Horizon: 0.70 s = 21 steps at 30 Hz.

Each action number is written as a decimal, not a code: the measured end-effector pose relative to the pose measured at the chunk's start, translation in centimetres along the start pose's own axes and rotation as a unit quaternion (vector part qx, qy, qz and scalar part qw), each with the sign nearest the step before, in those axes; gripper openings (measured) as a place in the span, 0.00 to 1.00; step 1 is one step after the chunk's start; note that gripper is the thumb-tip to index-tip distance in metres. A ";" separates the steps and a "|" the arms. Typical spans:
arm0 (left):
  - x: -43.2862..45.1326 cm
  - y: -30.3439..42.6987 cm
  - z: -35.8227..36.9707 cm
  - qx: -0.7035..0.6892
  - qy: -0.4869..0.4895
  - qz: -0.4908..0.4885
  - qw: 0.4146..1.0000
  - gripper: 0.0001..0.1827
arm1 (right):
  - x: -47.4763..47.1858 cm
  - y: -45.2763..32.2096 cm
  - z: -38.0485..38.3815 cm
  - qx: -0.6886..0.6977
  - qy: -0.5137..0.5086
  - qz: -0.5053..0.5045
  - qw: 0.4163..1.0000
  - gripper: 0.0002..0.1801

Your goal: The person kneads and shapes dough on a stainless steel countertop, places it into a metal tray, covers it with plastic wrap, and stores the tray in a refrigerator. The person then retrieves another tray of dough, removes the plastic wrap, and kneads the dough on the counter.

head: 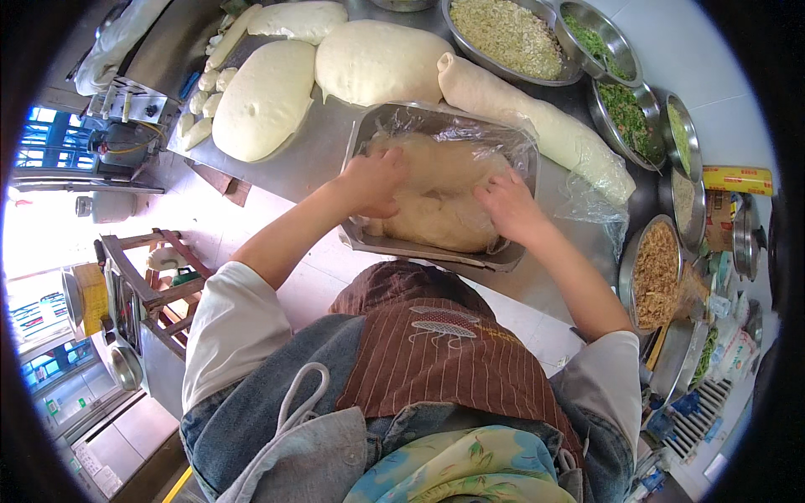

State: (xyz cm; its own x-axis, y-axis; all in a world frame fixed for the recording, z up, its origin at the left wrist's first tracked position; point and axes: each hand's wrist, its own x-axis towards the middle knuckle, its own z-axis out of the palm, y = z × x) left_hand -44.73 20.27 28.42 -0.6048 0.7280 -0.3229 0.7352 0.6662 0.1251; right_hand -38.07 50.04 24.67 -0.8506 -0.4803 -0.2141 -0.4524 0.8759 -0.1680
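In front of me a rectangular metal tray (409,250) holds pale brown dough (440,223) in soft lumps. Clear plastic film (468,133) covers the dough, wrinkled and bunched at the far rim. Over the left part of the tray, my left hand (376,182) rests on the covered dough, fingers spread. My right hand (508,204) touches the film at the right side with curled fingers; whether it pinches the film is unclear. The tray's near edge lies close to my brown striped apron (440,358).
Large pale dough slabs (264,100) and a long dough roll (534,119) lie behind the tray on the metal table (283,170). Several small dough pieces sit at left. Metal bowls of chopped greens (629,113) and brown shredded filling (654,276) line the right. A wooden rack (151,276) stands lower left.
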 end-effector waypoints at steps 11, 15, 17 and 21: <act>7.3 1.3 1.3 0.103 0.138 0.188 0.967 0.31 | 0.7 -1.5 -3.2 0.132 -0.064 -0.010 0.989 0.21; 9.1 2.2 2.6 -0.046 -0.008 0.001 0.999 0.40 | 1.9 5.6 -6.4 0.188 0.200 0.048 0.960 0.27; 9.0 2.8 2.7 -0.027 -0.035 -0.018 0.999 0.43 | 3.8 8.3 -6.2 0.108 0.206 0.063 0.971 0.30; 8.5 4.1 2.4 -0.004 0.021 -0.023 1.000 0.41 | 6.4 10.6 -4.0 0.187 0.181 0.135 0.956 0.32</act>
State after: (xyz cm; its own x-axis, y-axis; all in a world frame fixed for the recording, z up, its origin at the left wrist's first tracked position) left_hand -46.12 28.86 23.92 -0.6499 0.7030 -0.2888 0.7042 0.7000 0.1190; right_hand -49.39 56.38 25.33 -0.9903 -0.1332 0.0386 -0.1345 0.8556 -0.4999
